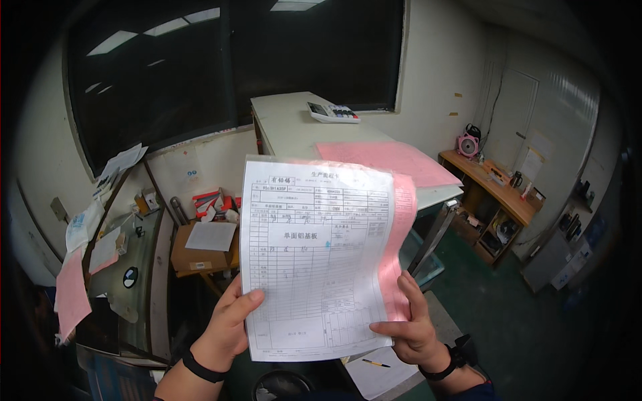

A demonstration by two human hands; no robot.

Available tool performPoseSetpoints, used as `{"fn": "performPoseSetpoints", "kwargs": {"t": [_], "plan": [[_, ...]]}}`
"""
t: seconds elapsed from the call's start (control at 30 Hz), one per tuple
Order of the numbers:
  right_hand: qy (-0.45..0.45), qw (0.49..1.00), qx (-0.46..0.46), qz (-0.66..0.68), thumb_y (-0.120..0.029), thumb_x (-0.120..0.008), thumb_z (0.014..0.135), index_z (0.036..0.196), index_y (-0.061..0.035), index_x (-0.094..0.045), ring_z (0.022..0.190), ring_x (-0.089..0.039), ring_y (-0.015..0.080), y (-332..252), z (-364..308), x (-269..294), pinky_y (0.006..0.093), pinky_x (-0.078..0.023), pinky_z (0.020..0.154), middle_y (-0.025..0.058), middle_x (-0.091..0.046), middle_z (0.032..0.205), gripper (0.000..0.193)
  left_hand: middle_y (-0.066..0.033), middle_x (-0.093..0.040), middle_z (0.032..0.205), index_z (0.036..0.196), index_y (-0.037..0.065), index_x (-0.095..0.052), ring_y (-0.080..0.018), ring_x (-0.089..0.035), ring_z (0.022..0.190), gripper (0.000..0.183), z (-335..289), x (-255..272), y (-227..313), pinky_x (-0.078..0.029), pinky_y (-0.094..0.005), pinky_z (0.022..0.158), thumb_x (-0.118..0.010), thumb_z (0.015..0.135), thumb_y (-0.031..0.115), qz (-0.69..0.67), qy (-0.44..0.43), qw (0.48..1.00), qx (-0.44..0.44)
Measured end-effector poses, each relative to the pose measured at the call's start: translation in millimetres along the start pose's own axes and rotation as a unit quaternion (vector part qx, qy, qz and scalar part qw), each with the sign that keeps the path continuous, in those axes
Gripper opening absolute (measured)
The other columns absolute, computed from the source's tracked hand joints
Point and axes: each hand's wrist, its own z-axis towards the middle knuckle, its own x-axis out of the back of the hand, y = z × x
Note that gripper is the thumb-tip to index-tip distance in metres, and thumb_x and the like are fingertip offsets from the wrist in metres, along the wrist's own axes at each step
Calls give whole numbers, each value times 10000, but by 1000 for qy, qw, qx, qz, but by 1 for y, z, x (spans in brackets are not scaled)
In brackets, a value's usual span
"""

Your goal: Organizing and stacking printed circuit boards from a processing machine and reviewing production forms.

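A printed white form [301, 281] in a clear sleeve is held up in front of me, with tables and some handwriting on it. Behind its right side shows a pink sheet [402, 227]. My left hand [231, 317] grips the form's lower left edge, thumb on the front and fingers behind. At the lower right edge, my right hand [411, 327] pinches the papers, its thumb across the front and another finger up along the pink sheet. Dark bands circle both wrists.
Ahead is a pale table [287, 123] with a calculator [333, 112] and a pink sheet [388, 160]. Below lies a white paper [378, 374] with a pen [376, 363]. A cardboard box [197, 257] stands left; a wooden bench [481, 182] with a pink fan [467, 145] stands right.
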Motion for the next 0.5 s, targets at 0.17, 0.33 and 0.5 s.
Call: {"fn": "performPoseSetpoints", "kwargs": {"t": [0.17, 0.33, 0.5], "plan": [[0, 999, 0, 41, -25, -655, 755, 1139, -90, -745, 1523, -180, 417, 7, -9, -9, 525, -222, 1208, 197, -221, 1632, 400, -142, -625, 1283, 1348, -22, -508, -191, -618, 1146, 395, 0, 2, -8, -498, -359, 995, -599, 1005, 153, 58, 19, 998, -5], [203, 853, -176, 447, -340, -621, 945, 1536, -88, -299, 1448, -345, 308, 11, 10, -17, 444, -471, 1055, 132, -235, 1622, 719, -135, -650, 1243, 1304, -31, -538, -181, -631, 1118, 329, -11, 18, -20, -507, -346, 978, -574, 1019, 130, 58, 64, 996, -3], [133, 847, -277, 434, -272, -669, 953, 1465, 13, -381, 1169, -599, 195, 8, 36, -25, 334, -501, 944, 171, -550, 1383, 652, -141, -641, 1265, 1315, -30, -526, -185, -629, 1123, 338, -24, 24, -30, -512, -341, 980, -575, 1020, 129, 43, 67, 997, 12]]}}
